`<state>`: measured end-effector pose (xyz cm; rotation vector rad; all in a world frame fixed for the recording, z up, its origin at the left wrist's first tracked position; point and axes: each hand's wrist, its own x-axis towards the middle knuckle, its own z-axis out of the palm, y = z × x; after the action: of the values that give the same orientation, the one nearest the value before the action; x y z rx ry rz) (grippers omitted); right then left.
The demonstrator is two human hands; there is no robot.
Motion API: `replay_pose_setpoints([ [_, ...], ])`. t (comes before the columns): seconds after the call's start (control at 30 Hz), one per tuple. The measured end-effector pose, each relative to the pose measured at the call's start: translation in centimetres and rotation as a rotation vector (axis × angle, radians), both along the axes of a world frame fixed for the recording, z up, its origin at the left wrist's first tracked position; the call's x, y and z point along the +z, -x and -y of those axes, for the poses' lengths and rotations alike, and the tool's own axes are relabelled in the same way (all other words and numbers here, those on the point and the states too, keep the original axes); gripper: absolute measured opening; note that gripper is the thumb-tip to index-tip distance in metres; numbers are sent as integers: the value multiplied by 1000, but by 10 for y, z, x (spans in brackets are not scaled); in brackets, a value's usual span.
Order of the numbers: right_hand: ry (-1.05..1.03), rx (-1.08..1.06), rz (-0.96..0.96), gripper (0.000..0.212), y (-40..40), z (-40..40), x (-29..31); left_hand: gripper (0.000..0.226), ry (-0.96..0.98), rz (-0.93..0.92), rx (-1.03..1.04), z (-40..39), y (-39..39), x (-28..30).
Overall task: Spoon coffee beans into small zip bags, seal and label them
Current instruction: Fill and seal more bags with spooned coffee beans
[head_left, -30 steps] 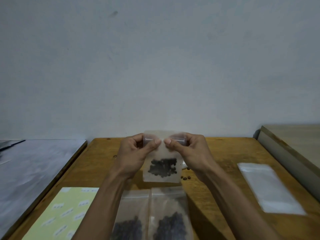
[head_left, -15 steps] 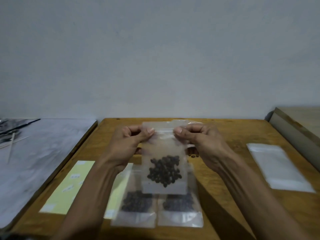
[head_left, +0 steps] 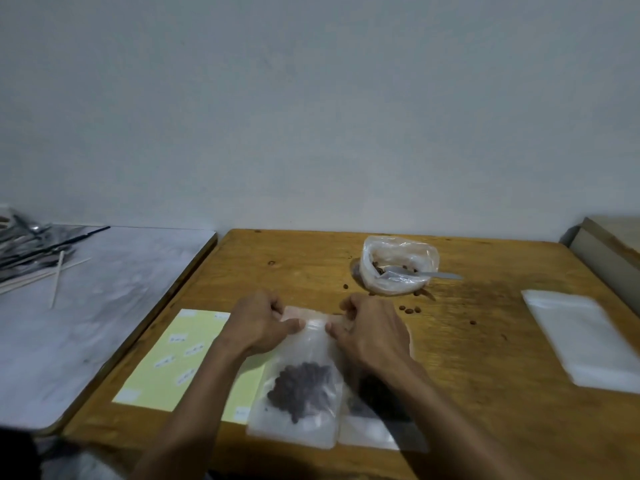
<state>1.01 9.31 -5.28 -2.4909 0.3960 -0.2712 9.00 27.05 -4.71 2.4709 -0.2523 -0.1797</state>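
Both hands (head_left: 313, 327) pinch zip bag (head_left: 298, 386) top edge | table (head_left: 485, 375) right side bare

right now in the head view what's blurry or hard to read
Head view: dim, soft light; the empty bags at right smear with motion blur; print on the label sheet is unreadable; both hands and the bean bag look slightly soft; wide-angle bending at the table edges.
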Motion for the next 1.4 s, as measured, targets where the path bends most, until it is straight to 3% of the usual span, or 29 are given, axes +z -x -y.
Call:
replay_pose_setpoints([
  [0.1,-1,7,36,51,-3,2,-2,41,-16,32,31,8,2,2],
  [0.2,-98,-8,86,48,-1,10,2,57,20,102,36,20,3,11],
  [0.43,-247,-76,241,34,18,51,22,50,131,274,-83,78,18,40],
  [0.57,-282,-254,323,24,46,110,36,33,300,373,-223,139,39,53],
  [0.7,-194,-523,276,27,83,196,24,25,370,328,-424,221,69,45],
  [0.83,-69,-750,26,49,115,256,3,40,176,185,-611,292,98,21],
  [0.93,-17,-759,-130,57,127,271,-8,59,51,109,-630,330,101,-5],
  [1.0,-23,-752,-120,60,129,273,-14,67,-104,142,-644,345,102,-17],
  [1.1,-92,-762,-28,61,128,273,-17,55,-220,209,-673,350,103,-22],
  [1.2,-184,-819,98,55,127,275,-17,44,-185,198,-676,349,101,-25],
  [1.3,-332,-839,254,34,129,274,-6,59,-130,166,-656,347,99,-27],
  [1.4,-522,-780,343,7,132,275,5,81,169,18,-523,345,98,-19],
])
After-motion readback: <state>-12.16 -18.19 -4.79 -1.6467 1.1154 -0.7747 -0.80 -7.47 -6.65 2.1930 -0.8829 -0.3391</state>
